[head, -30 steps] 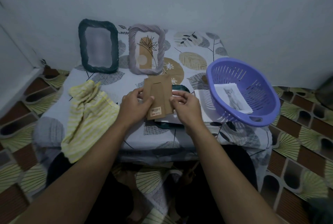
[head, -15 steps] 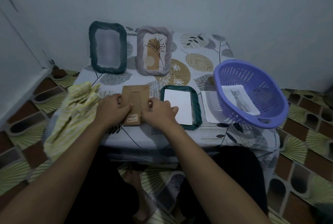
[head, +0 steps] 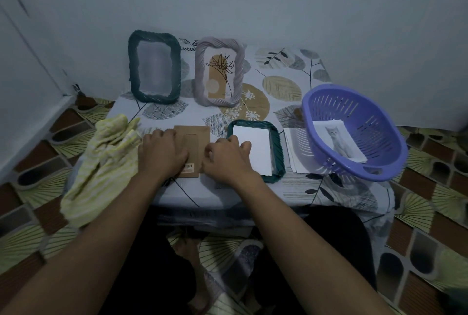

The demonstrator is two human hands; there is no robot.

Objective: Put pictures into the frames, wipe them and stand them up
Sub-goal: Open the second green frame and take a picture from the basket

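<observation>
A brown cardboard backing board [head: 196,137] lies flat on the table near its front edge. My left hand [head: 163,152] holds its left side and my right hand [head: 225,159] holds its right edge, both with fingers curled. Just to the right lies a dark green frame [head: 277,148] face down, with a white sheet [head: 255,147] in its opening. At the back stand a dark green frame [head: 154,69] with a pale blank inside and a grey frame [head: 219,71] showing a plant drawing. A cat picture [head: 339,142] lies in the purple basket [head: 374,117].
A yellow striped cloth [head: 101,162] hangs over the table's left front corner. Several loose sheets [head: 295,148] lie under the basket's left side. The table [head: 278,86] is low, covered in a leaf-print cloth, and stands against the wall. Patterned floor surrounds it.
The backing board, held up over the lying frame a second ago, has come down flat onto the table to the left of it. The white sheet in the frame is now uncovered.
</observation>
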